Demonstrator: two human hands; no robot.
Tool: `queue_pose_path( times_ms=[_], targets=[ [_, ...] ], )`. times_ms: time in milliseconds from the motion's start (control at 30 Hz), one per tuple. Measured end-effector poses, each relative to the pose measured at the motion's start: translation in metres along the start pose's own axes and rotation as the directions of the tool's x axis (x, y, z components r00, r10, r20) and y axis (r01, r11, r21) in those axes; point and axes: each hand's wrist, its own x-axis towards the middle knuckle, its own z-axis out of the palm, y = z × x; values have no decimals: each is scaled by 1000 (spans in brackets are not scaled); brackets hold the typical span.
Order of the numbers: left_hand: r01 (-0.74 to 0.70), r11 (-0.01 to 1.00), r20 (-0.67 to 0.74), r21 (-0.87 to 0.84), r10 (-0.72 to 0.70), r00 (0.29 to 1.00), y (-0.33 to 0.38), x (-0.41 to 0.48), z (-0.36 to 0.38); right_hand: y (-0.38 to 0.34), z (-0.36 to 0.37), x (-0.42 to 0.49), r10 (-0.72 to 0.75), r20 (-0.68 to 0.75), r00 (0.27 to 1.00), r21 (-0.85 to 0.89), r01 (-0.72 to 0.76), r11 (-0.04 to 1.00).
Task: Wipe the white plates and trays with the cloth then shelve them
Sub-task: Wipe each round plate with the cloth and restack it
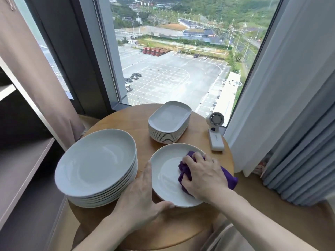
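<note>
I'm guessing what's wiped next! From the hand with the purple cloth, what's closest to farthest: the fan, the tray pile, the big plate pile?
From the right hand, gripping the purple cloth:
1. fan, just behind, rightward.
2. tray pile, farther back, mid-table.
3. big plate pile, far left.

The right hand covered most of the cloth, and together they hid the right side of the plate. The left hand masked its near-left rim. Both forearms ran off the bottom edge. Below the top of the stacked plates and trays, only rims showed. Lettering on the fan was too small to read.
</note>
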Motion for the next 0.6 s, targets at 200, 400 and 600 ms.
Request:
queue_pose_path(
  times_ms=[200, 400, 600],
  targets=[
    [-24, 1000, -19, -19, 23, 1000, 0, 1, 1, -12, -6, -12, -46, 49, 998, 130, 39, 991],
    [-49, 994, -24, -97, 47, 999, 1, 2, -2, -27, -9, -9, -106, 47, 993, 198, 95, 976],
    [-69, 990, 4, -125, 70, 998, 0, 5, 0, -50, -1, 3, -143, 27, 989, 347, 125, 929]
  ],
)
